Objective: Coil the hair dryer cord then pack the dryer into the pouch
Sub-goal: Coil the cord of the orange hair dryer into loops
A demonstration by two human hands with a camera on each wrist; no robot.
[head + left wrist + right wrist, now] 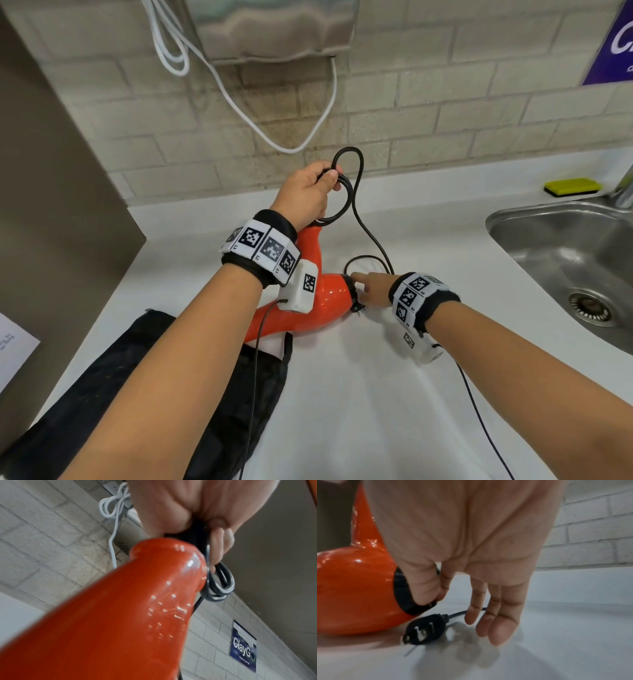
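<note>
Glossy orange plastic hair dryer (310,274) lies on the white countertop (394,394), its nozzle end over the flat black fabric pouch (102,383). Left hand (306,193), fingers curled, grips several loops of the thin black cord (346,195) at the handle's end. The slack trails down to the black plug (426,629) beside the dryer's rear. Right hand (371,291) is loosely spread, holding nothing, thumb against the dryer's black rear ring (402,592).

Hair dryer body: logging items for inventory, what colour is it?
Glossy orange hair dryer body, with a black rear rim; clearest in the head view.
</note>
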